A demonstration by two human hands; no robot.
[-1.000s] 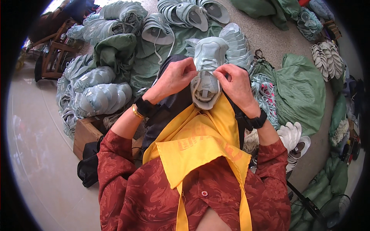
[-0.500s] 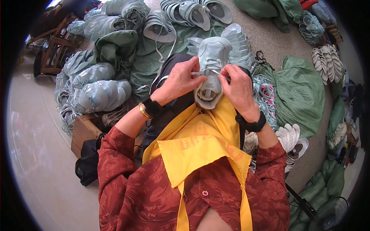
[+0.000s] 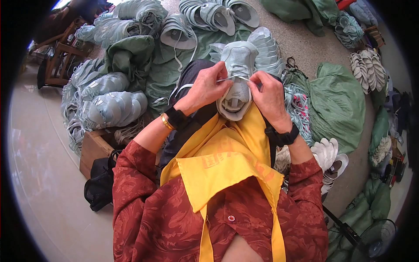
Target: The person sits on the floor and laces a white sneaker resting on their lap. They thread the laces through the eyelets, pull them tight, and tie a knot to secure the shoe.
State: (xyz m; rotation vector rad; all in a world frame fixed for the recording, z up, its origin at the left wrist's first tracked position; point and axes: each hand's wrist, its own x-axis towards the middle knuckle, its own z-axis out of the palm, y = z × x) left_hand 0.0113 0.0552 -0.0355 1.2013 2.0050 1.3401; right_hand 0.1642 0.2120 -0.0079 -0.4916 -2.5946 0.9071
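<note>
Basically, center of frame: both hands worked a lace.
Risk: the thin white lace [image 3: 232,79] could have slipped from the fingertips or missed an eyelet, since it was pulled taut between the hands.
Shoe [image 3: 237,74]: pale grey-green mesh upper, no sole seen, heel opening toward the person, resting on the yellow apron [image 3: 227,161].
Left hand [image 3: 204,87]: fingers pinched together on the lace.
Right hand [image 3: 270,94]: pinched its other end.
Surroundings: stacked matching uppers [image 3: 113,109] at left of frame, green sacks [image 3: 340,105] at right.
</note>
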